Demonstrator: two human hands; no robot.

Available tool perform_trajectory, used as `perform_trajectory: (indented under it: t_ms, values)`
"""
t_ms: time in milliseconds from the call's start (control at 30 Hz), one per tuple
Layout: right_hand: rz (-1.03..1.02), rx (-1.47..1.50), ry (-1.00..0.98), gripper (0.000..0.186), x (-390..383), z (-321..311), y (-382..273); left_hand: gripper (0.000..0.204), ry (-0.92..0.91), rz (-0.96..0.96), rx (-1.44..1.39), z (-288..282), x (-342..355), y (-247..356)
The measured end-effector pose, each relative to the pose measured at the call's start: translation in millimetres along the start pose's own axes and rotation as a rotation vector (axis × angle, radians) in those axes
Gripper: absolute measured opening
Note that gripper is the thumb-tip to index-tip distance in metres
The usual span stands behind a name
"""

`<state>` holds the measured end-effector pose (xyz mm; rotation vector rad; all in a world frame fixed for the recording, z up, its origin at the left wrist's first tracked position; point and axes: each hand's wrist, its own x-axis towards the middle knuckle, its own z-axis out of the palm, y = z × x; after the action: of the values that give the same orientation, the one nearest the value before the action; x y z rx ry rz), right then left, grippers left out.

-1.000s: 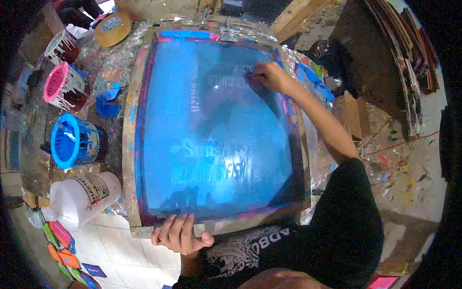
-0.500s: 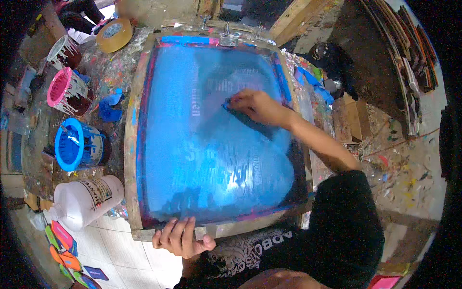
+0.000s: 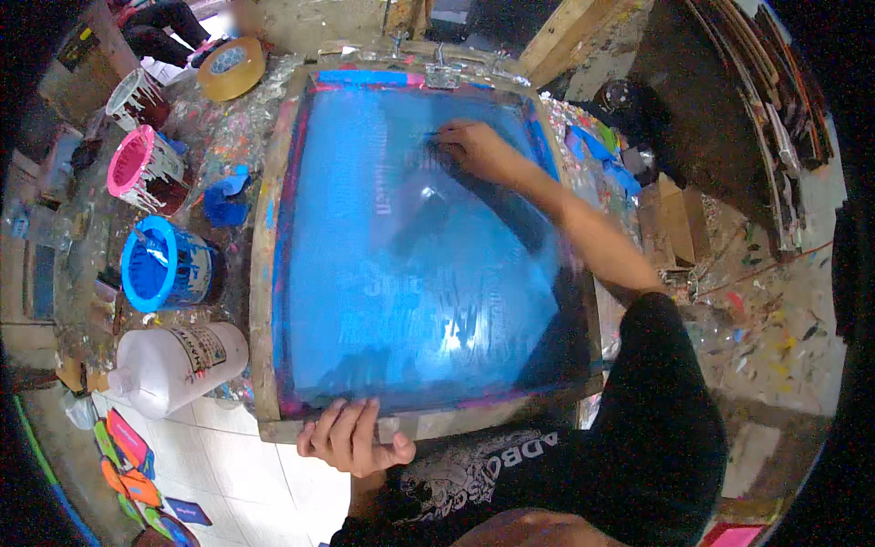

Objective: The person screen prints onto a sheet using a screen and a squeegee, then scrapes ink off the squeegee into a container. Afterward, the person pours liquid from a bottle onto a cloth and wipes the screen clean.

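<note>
A wooden screen printing frame (image 3: 264, 301) lies in front of me, its blue mesh (image 3: 337, 264) showing faint lettering and wet, shiny patches. My right hand (image 3: 478, 150) is closed, fingertips down against the upper part of the mesh. Something small and dark seems pinched there, but the fingers hide most of it. At the near rail, my left hand (image 3: 355, 439) hooks its fingers over the wood, with the thumb out to the side. A metal hinge clamp (image 3: 443, 77) sits on the far rail.
Left of the frame stand a blue-rimmed paint bucket (image 3: 150, 264), a pink-rimmed one (image 3: 137, 162), a white drip-streaked can (image 3: 137, 98) and a lying white jug (image 3: 182, 365). A tape roll (image 3: 231, 69) is behind them. A cardboard box (image 3: 673, 223) is at right.
My right hand has moved farther away across the mesh, toward the far rail. My left hand keeps its place on the near rail. The whole view has shifted slightly.
</note>
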<state>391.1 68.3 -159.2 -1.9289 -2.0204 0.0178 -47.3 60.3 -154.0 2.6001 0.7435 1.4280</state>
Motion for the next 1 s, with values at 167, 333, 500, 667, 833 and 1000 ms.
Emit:
perform_trajectory:
  t_ms: [167, 333, 500, 667, 833, 1000]
  values:
    - [-0.103, 0.349, -0.109, 0.023, 6.9, 5.4, -84.7, 0.038, 0.04, -0.001, 0.036, -2.0, -7.2, -4.1]
    - [0.0, 0.076, -0.046, 0.022, 79.7, 27.1, 14.1, 0.039, 0.05, 0.024, -0.007, 5.4, -0.9, -2.1]
    - [-0.304, 0.08, 0.006, 0.022, 94.6, 56.1, -40.0, 0.039, 0.131, 0.047, 0.023, 7.9, -9.7, -10.1]
    - [-0.316, -0.025, -0.017, 0.024, 146.5, 32.7, 33.6, 0.04, 0.063, -0.054, -0.019, 6.0, -5.3, 2.5]
    - [-0.184, -0.045, -0.073, 0.026, 155.2, 72.2, -2.8, 0.039, 0.112, -0.056, 0.01, 4.9, -9.6, -6.3]
    - [-0.228, 0.016, -0.102, 0.023, 175.0, 44.5, 38.9, 0.039, 0.056, -0.122, 0.014, 4.0, -4.6, 6.5]
